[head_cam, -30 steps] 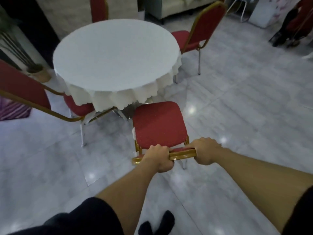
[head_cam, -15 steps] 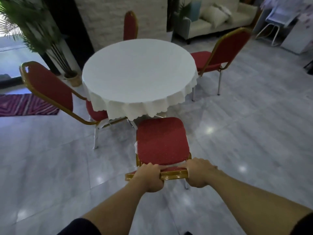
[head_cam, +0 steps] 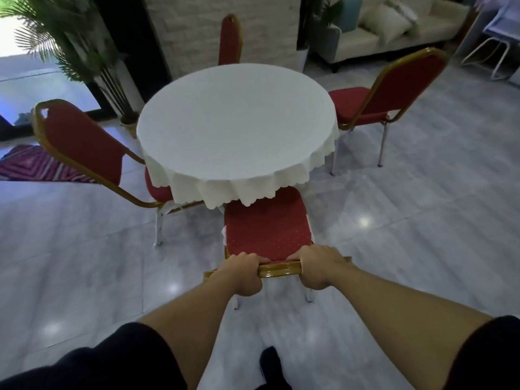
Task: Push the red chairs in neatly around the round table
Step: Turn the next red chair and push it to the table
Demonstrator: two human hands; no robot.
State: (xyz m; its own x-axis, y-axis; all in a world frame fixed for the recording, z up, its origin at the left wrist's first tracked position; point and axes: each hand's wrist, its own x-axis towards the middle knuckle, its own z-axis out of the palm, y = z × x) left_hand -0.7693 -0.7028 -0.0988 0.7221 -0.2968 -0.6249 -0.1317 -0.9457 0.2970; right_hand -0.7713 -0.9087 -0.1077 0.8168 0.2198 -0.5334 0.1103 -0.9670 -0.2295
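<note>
A round table under a white scalloped cloth stands in the middle. Directly in front of me is a red chair with a gold frame; the front of its seat sits just under the cloth's hem. My left hand and my right hand both grip the gold top rail of its backrest. A second red chair stands at the table's left, angled, its seat partly under the cloth. A third red chair is at the right, its seat outside the table edge. A fourth red chair shows behind the table.
The floor is glossy grey marble. A potted palm stands at the back left, with a striped purple rug on the floor at the left edge. A beige sofa with cushions and a white metal frame stand at the back right. My foot is below.
The chair in my hands has slid forward to the table; its seat front now reaches under the cloth. My view has lifted, showing more of the room behind.
</note>
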